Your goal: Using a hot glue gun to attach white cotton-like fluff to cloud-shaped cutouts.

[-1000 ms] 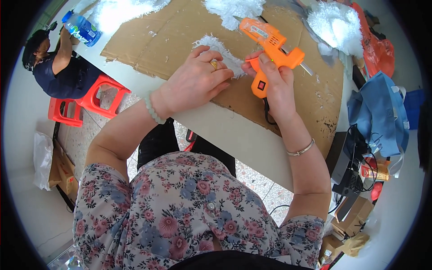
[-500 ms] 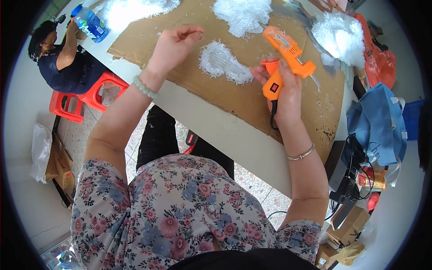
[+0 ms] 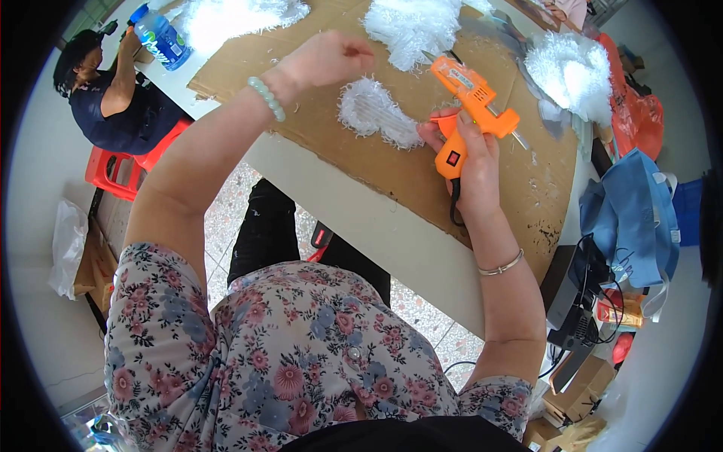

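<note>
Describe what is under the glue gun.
Brown cardboard shows around most of the glue gun, with white fluff beside its nozzle. Whatever lies directly beneath the gun and the right hand holding it is covered.

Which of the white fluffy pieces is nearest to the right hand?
The small curved piece on the cardboard: its end is by the right hand, while bulkier pieces lie farther.

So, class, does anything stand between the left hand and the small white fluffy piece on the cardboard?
Nothing visible: only cardboard shows between the left hand and the white piece. The right hand holds the glue gun off to the right.
</note>
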